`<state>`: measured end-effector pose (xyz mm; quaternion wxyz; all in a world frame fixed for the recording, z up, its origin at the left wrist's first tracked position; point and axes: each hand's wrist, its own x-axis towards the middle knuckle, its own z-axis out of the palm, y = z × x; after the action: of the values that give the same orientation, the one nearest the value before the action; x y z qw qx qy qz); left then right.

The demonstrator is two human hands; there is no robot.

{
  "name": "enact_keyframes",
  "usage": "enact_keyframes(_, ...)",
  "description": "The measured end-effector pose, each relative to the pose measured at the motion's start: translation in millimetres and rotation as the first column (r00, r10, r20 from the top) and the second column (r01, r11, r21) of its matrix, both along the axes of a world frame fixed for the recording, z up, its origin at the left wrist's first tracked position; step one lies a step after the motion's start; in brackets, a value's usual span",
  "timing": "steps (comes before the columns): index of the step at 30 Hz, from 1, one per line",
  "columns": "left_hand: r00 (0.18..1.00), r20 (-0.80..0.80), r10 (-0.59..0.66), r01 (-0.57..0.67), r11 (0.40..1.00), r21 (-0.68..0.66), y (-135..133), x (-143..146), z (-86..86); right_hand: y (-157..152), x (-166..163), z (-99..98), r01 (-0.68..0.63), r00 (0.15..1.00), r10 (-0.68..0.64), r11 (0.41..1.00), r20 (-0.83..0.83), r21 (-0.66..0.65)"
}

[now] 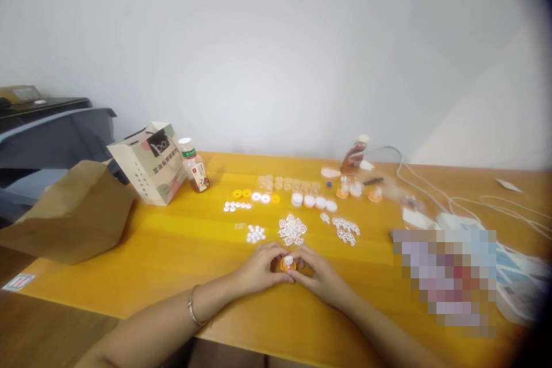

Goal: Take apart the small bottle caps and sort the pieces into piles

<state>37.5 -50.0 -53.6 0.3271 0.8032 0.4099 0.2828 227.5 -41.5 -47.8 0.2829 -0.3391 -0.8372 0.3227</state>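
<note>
Near the table's front edge, a small toy with an orange round base and a white top (288,263) is held between both hands. My left hand (261,267) curls its fingers and thumb around one side of it. From the other side, my right hand (317,276) grips it with thumb and fingertips. Just beyond the hands lie a pile of white cut-out plastic pieces (292,230) and a cluster of small white round pieces (256,234). More flat lattice-like white pieces (346,225) are to the right.
Farther back are yellow rings (275,199), white discs (320,203) and clear cups (287,184) in rows. A paper bag (150,167) and a drink bottle (194,167) stand left. A brown bottle (353,155), similar orange-based toys (342,190) and white cables (425,184) lie right.
</note>
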Motion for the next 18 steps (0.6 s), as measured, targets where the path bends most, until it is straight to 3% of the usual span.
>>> enact_keyframes(6,1.000,-0.008,-0.007,0.008,1.000,0.014,-2,3,0.5,-8,-6,-3.1,0.074,0.997,-0.074,0.997,-0.006,0.012)
enact_keyframes(12,1.000,-0.008,0.003,-0.003,1.000,0.026,-4,4,-1.2,-3,-8,-2.1,0.310,0.927,-0.290,0.949,-0.238,0.052)
enact_keyframes(15,1.000,-0.011,-0.012,0.013,0.998,0.058,-5,4,-2.3,1,-8,-1.4,0.256,0.918,-0.272,0.962,-0.288,-0.092)
enact_keyframes(18,1.000,-0.011,-0.027,0.028,0.996,0.081,-5,4,-3.3,4,-7,-0.4,0.181,0.867,-0.304,0.930,-0.395,-0.320)
